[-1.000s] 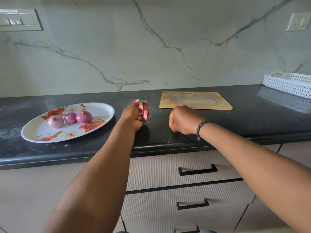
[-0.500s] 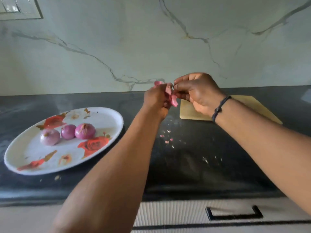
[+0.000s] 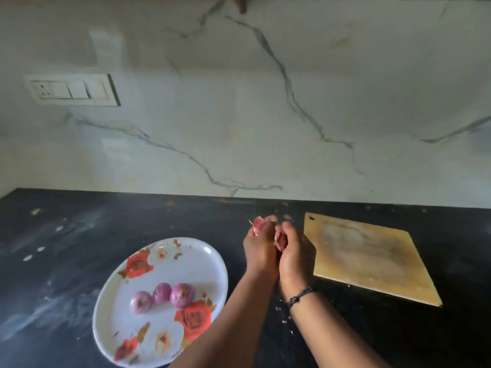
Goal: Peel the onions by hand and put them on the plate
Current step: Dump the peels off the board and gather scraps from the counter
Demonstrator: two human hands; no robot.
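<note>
Centrally, plate [image 3: 212, 257], three peeled onions [image 3: 162, 297]

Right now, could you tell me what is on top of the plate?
Three peeled onions lie in a row on the plate. The left forearm covers its near right rim, so anything there is hidden.

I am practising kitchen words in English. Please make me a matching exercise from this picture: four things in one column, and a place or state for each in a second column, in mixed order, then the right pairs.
Things
1. three peeled onions
2. cutting board
3. switch panel
4. pink onion skins

Places or states
A. on the marble wall
B. held in the left hand, beside the right hand
C. in a row on the flowered plate
D. flat on the black counter, right of the hands

Pairs: 1-C, 2-D, 3-A, 4-B
</note>
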